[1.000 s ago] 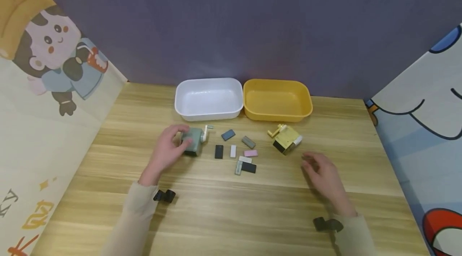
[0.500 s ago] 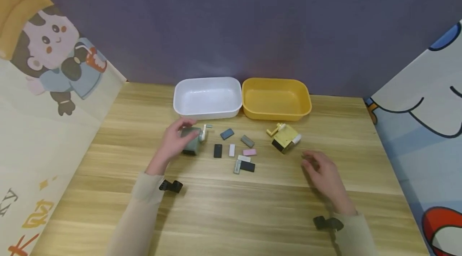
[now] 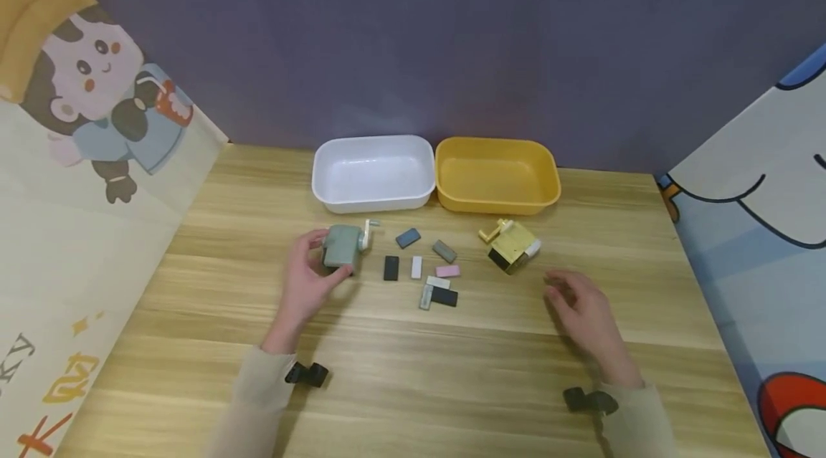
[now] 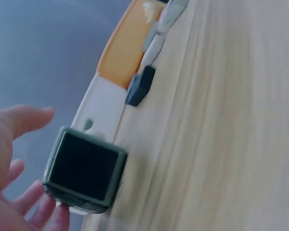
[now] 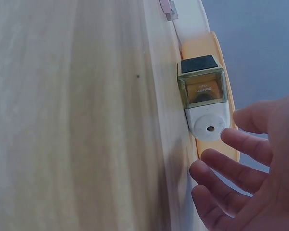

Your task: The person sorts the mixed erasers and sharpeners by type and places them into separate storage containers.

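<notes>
Left hand (image 3: pixel 308 279) grips green sharpener (image 3: pixel 340 246); only right wrist view shows yellow sharpener's (image 5: pixel 203 98) pencil hole, right hand (image 3: pixel 581 309) fingers loosely spread.

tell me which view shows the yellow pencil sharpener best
The right wrist view: the yellow pencil sharpener fills the frame close up, showing its pencil hole and clear drawer, with the right hand just short of it. The head view shows it small, crank visible. The left wrist view shows nothing clearly of it.
</notes>
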Available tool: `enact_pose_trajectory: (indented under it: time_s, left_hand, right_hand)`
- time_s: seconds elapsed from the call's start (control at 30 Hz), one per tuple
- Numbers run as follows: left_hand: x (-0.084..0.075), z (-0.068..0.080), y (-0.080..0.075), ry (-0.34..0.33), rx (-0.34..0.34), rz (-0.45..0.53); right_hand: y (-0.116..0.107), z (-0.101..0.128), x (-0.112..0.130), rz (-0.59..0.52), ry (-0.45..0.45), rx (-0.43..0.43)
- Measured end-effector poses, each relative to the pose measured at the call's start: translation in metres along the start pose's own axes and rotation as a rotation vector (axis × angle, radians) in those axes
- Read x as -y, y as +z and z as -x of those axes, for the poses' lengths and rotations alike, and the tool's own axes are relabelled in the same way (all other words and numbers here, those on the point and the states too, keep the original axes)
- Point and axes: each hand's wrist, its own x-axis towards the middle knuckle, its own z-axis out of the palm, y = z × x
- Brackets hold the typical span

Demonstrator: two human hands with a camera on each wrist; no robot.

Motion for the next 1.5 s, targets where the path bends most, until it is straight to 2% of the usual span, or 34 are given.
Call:
enact_pose_trajectory:
  time_s: [0.1,0.27,0.43,0.63,0.8,1.0,1.17,1.27,1.33,1.5]
  left_hand:
    - [0.001,0.002,0.009,-0.025,-0.045,-0.032]
    - [0.002,0.001,0.017,-0.048,-0.056,-0.117]
    - [0.001,0.001,0.017,-0.062,-0.066,-0.160]
    - [0.001,0.001,0.016,-0.059,-0.061,-0.160]
    - [0.003,-0.001,0.017,-0.070,-0.050,-0.187]
    - [0.002,-0.004,0.018,-0.114,-0.041,-0.212]
    - [0.000,-0.004,0.017,-0.140,-0.047,-0.221]
    - [-0.001,-0.004,0.016,-0.154,-0.047,-0.234]
    - [-0.001,-0.004,0.015,-0.160,-0.046,-0.247]
    - [0.000,-0.005,0.012,-0.162,-0.033,-0.268]
  right_hand:
    - [0.001,0.002,0.000,0.003,-0.004,-0.010]
    - [0.005,0.006,0.003,-0.034,-0.017,-0.034]
    - [0.014,0.007,0.013,-0.210,0.015,0.003]
    - [0.025,0.008,0.035,-0.442,0.057,0.031]
    - [0.036,0.010,0.048,-0.555,0.021,0.043]
    - [0.046,0.005,0.061,-0.637,0.071,0.099]
    - [0.056,0.000,0.066,-0.644,0.063,0.123]
    - [0.059,0.000,0.067,-0.606,0.027,0.125]
    - [0.059,0.002,0.067,-0.520,-0.024,0.106]
    - [0.050,0.009,0.061,-0.171,-0.148,0.000]
